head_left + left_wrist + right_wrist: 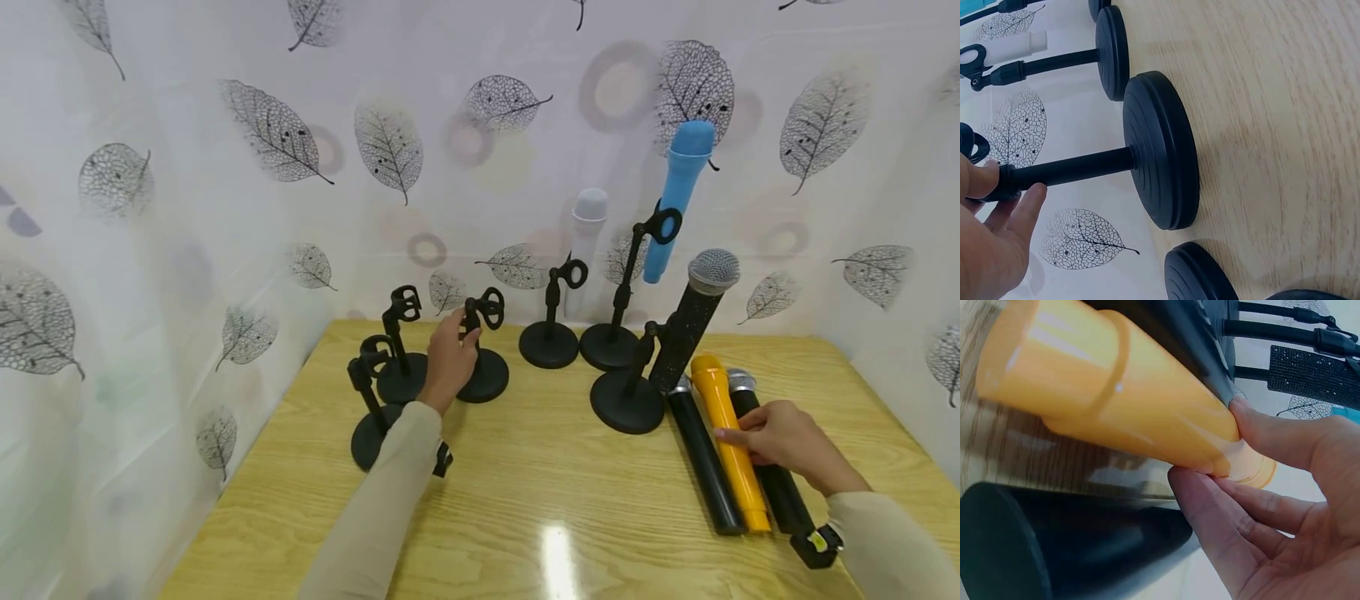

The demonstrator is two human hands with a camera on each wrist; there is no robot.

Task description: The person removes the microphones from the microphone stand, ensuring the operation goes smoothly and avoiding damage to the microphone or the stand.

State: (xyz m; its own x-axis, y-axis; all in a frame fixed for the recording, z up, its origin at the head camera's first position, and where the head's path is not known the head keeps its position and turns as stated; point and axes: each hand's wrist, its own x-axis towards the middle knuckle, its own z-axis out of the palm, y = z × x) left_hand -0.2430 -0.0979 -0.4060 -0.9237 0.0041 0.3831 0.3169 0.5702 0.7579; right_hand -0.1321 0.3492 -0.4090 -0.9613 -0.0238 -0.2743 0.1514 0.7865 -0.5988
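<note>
I am working at a wooden table [555, 492] enclosed by a leaf-printed curtain [225, 167]. My left hand [448, 360] is curling around a stand's stem [1072, 167]; my right hand [787, 440] is pinching the orange microphone [729, 442].

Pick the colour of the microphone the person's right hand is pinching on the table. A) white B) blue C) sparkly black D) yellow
D: the right hand pinches the yellow microphone lying flat on the wooden table between two black ones; the right wrist view shows thumb and fingers closed on its yellow body, while the blue microphone sits clipped in a stand at the back.
</note>
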